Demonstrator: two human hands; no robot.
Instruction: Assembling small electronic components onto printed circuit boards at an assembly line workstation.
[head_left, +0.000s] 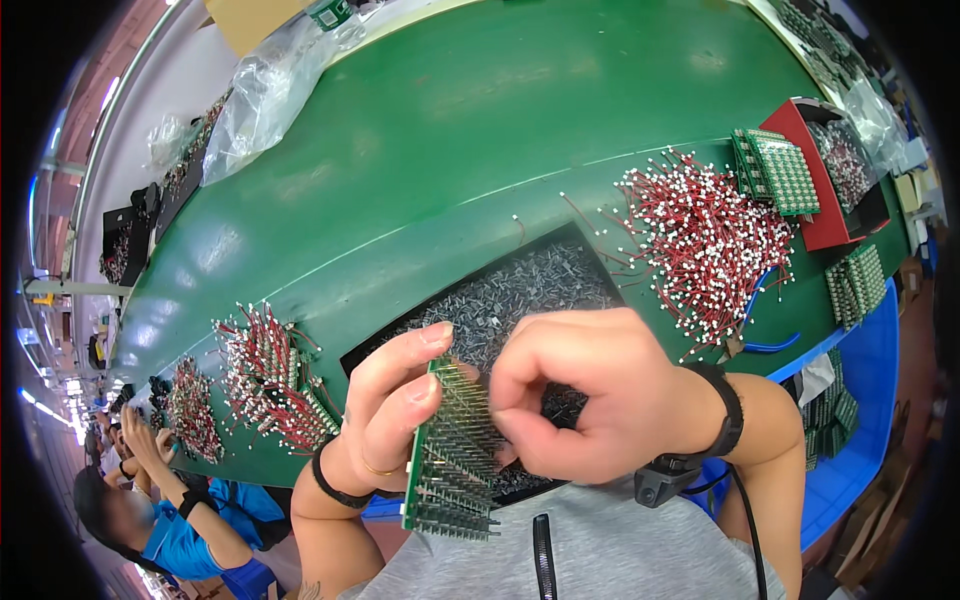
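My left hand (pixel 385 415) grips a green circuit board (pixel 422 480) by its upper part, tilted up on edge, with the thumb and fingers around its rim. Rows of thin dark pin-like parts stick out from the board's right face. Just to the right, my right hand (pixel 600 385) is closed in a pinch, its fingertips close against those pins. Whatever it pinches is hidden or too small to make out. Beneath both hands lies a black tray (pixel 352 357) filled with small loose grey parts (pixel 530 280), partly covered by my hands.
Right of the tray lies a heap of red wires with white connectors (pixel 700 240), beside a blue-handled tool (pixel 770 347), stacked boards (pixel 775 170) and a red box (pixel 825 225). A blue bin (pixel 870 400) stands lower right. Wired boards (pixel 275 375) and a co-worker (pixel 200 530) are at left.
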